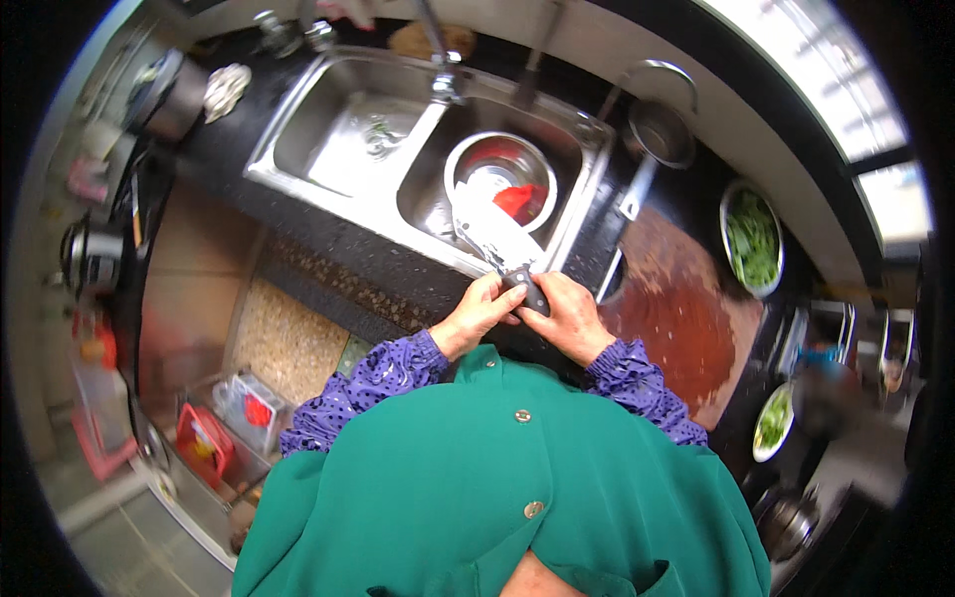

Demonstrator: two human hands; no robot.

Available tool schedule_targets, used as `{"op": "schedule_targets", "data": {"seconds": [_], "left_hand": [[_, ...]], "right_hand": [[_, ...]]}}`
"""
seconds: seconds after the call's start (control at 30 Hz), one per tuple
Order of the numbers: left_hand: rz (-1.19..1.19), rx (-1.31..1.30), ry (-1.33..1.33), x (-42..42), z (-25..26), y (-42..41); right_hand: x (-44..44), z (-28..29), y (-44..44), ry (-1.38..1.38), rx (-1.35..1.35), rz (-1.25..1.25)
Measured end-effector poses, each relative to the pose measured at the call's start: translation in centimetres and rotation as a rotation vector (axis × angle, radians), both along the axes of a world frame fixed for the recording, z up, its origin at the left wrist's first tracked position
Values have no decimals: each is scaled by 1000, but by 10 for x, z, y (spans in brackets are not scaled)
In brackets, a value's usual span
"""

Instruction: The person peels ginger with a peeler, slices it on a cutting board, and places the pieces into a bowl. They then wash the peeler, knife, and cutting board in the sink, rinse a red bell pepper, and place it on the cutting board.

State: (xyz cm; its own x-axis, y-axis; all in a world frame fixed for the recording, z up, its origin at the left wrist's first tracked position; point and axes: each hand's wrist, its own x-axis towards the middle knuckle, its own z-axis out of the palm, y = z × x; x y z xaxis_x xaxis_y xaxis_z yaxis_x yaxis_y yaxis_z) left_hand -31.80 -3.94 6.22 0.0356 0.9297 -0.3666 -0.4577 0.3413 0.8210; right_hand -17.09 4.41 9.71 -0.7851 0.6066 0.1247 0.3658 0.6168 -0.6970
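Both of my hands are on the black riveted handle [536, 297] of a wide-bladed kitchen knife. My left hand [475, 313] grips it from the left, thumb on top; my right hand [571, 313] closes on it from the right. The knife's shiny blade [496, 235] points up and left over the front rim of the right sink basin. Partly behind the blade, a round steel bowl [552, 179] sits in that basin with a red thing [516, 201] inside, too blurred to name.
The left sink basin [298, 142] has green scraps at its drain. Right of the sink lie a wet wooden cutting board [671, 313] and a long-handled pan [660, 134]. White dishes of leafy greens [753, 239] and chopped greens [774, 423] stand further right. A faucet [446, 82] rises behind.
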Motion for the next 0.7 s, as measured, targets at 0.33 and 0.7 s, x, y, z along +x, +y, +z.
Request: {"op": "schedule_targets", "data": {"seconds": [0.33,0.7], "left_hand": [[603,154,-468,-62,10,-61],[585,234,-363,-238,2,-105]], "right_hand": [[-132,-18,-31,159,19,328],[-275,-28,-85,111,-148,389]]}}
